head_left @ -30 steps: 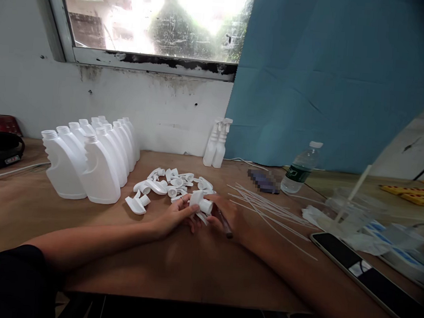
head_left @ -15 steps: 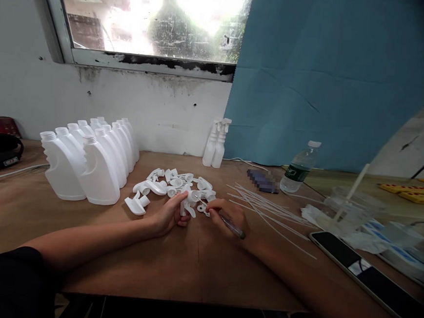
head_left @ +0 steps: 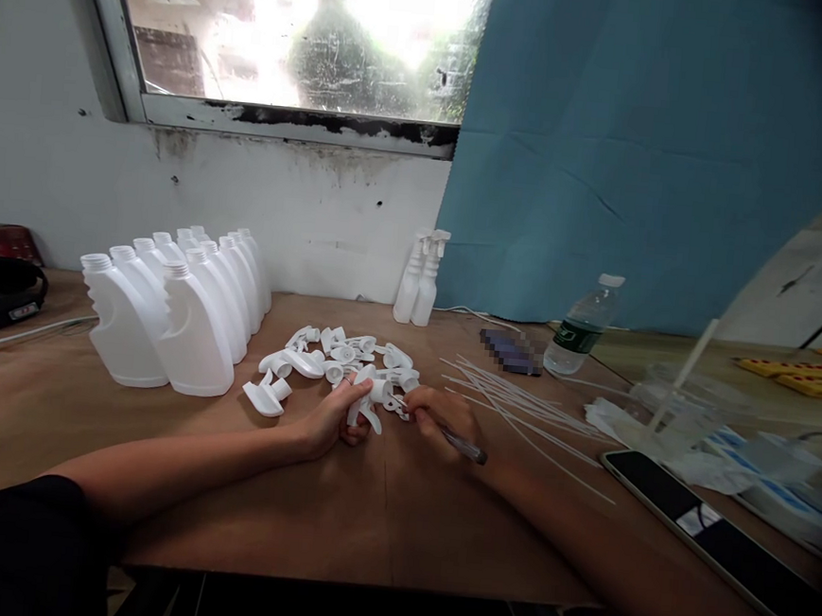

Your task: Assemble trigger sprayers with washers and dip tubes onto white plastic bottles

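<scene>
My left hand is closed around a white spray trigger head and holds it just above the wooden table. My right hand grips a pen with its tip at that trigger head. Just behind both hands lies a heap of loose white trigger heads. Several thin white dip tubes are spread out to the right of my right hand.
Several open white bottles stand in rows at the left. Two small spray bottles stand by the wall, and a water bottle is further right. A phone and clear plastic bags lie at the right.
The trigger head has turned in my left hand, from lying across both hands to standing upright. My right hand shifted slightly right and brought the pen tip to it.
</scene>
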Tool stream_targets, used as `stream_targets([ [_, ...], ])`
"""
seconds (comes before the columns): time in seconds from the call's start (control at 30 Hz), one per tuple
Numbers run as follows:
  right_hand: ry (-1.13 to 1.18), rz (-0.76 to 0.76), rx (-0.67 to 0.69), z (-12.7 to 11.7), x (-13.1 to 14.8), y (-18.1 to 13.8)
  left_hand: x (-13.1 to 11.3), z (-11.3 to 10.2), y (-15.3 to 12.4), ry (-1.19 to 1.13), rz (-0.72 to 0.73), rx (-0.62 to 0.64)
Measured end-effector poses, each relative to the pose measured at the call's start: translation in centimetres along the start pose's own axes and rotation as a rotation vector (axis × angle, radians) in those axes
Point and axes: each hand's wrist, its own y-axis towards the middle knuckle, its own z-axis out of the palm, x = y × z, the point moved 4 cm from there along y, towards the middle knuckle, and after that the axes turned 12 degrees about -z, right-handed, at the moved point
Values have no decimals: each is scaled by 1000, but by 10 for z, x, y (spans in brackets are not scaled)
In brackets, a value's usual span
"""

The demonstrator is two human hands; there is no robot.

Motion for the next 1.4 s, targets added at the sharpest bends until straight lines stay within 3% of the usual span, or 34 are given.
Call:
stream_targets([
  [0.13, -18, -33, 20, 3, 5, 3, 2, 1, -1, 65, -5, 7],
  [0.3, 183, 169, -60, 9, -4, 0, 5, -2, -1, 84, 14, 19],
  [0.5, 155, -80, 41, 18, -3, 3, 5, -8, 3, 4, -34, 7],
  [0.83, -270, -206, 110, 30, -1, -2, 1, -8, 3, -14, -53, -61],
  [1.0, -178, -209, 125, 25, 4, 4, 2, -8, 1, 30, -89, -77],
  [1.2, 335, 97, 38, 5, 8, 12, -3, 5, -6, 117, -76, 27],
  [1.4, 794, 468, -91, 15, -4, 1, -3, 6, -5, 151, -77, 74],
])
